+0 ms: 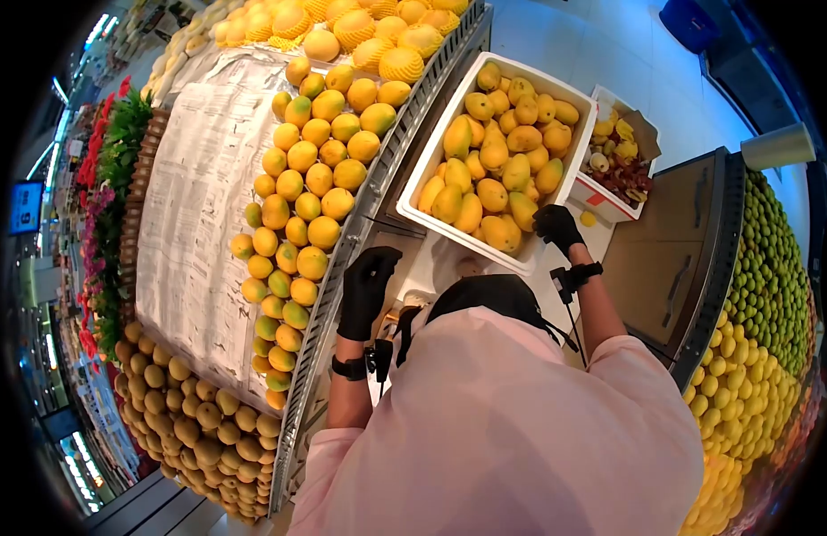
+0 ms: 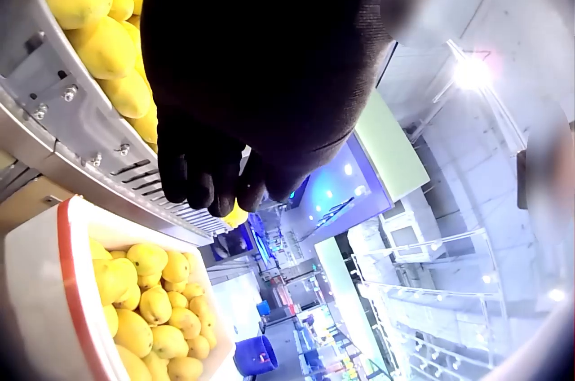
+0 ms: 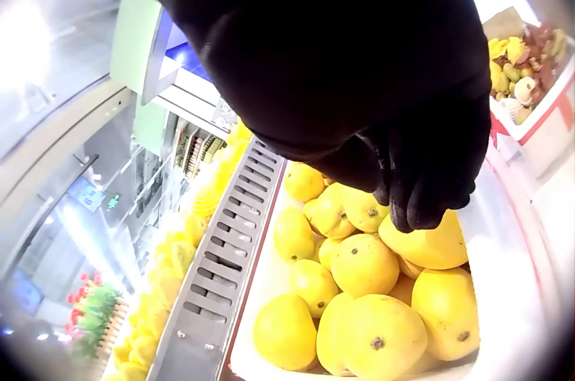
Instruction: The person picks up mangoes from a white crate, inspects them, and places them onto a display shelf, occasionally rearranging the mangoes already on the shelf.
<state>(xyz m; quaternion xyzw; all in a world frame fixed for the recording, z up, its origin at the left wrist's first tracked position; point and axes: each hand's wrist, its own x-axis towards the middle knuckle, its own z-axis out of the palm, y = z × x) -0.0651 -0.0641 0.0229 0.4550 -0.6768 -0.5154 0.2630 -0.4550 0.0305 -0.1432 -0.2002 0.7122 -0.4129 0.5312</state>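
Both hands wear black gloves. My left hand (image 1: 367,286) is beside the slatted metal rail of the display, its fingers loosely bent and nothing visible in them. Rows of yellow-green mangoes (image 1: 319,180) lie on the display just beyond that rail. A white foam box (image 1: 417,214) full of mangoes (image 1: 494,152) stands in front of me. Over its near right corner is my right hand (image 1: 559,228), fingers pointing down and bent. In the right wrist view the fingertips overlap a yellow mango (image 3: 427,244) at the box's side; the palm side is hidden.
Newspaper (image 1: 199,179) covers the display left of the mango rows. Brown round fruit (image 1: 195,415) is piled at its near end. Right of the foam box sits a smaller box (image 1: 601,196) with peels and scraps, next to a brown cabinet (image 1: 650,259).
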